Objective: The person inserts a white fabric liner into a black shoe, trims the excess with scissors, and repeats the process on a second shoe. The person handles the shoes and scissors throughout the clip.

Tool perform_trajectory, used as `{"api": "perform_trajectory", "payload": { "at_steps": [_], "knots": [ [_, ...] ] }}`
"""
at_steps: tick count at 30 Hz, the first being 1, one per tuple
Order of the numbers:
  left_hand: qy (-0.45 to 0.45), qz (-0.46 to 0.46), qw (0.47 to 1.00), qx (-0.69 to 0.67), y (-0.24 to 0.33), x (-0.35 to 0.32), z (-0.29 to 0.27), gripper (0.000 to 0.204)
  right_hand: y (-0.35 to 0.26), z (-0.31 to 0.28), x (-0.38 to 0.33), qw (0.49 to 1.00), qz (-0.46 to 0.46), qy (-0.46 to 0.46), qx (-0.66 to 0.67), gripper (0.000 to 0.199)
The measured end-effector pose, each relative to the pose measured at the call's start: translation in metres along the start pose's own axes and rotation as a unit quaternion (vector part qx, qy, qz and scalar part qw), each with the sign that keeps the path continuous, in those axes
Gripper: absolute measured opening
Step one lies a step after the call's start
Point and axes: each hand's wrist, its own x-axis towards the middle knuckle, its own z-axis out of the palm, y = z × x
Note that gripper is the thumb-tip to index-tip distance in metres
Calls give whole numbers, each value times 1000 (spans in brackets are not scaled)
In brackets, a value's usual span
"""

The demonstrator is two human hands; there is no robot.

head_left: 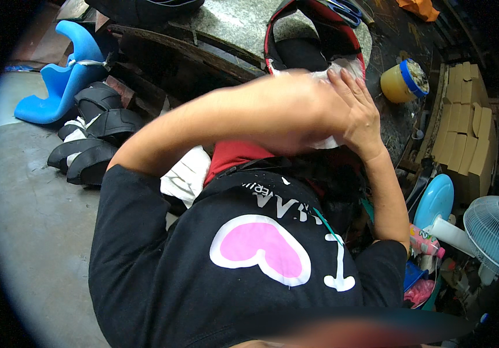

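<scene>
On the speckled stone slab lies a black, curved strap-like piece with red edging, perhaps a shoe upper. White material shows at its near end. My left hand comes across from the left and is blurred by motion; its fingers are hidden. My right hand lies against it, fingers stretched forward, tips touching the white material. A bit of white also shows beneath the two hands, and what it belongs to is hidden.
To the left are a blue moulded plastic piece and several stacked black straps with white stuffing. A blue-lidded jar of yellowish paste stands right of the slab. Cardboard boxes and a fan are further right.
</scene>
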Motion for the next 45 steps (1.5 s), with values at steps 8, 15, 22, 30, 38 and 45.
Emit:
{"api": "perform_trajectory", "payload": {
  "at_steps": [8, 15, 22, 30, 38, 45],
  "knots": [
    [44, -222, 968, 110, -111, 20, 42, 27, 15, -4, -11, 969, 7, -76, 235, 32],
    [-6, -213, 951, 226, -113, 29, 54, 13, 17, 3, -17, 971, 14, -76, 226, 35],
    [74, -182, 963, 184, -89, 22, 50, 12, 16, 4, -16, 975, 11, -63, 212, 31],
    [-102, -32, 993, 52, -2, -10, 19, 40, 15, 3, -15, 981, -6, -29, 192, 25],
    [-29, -73, 971, 224, -38, -52, 13, 49, 19, -4, -25, 979, 22, -50, 196, 46],
    [51, -90, 947, 303, -43, -37, 33, 37, 31, -14, -28, 965, 47, -76, 246, 89]
  ]
}}
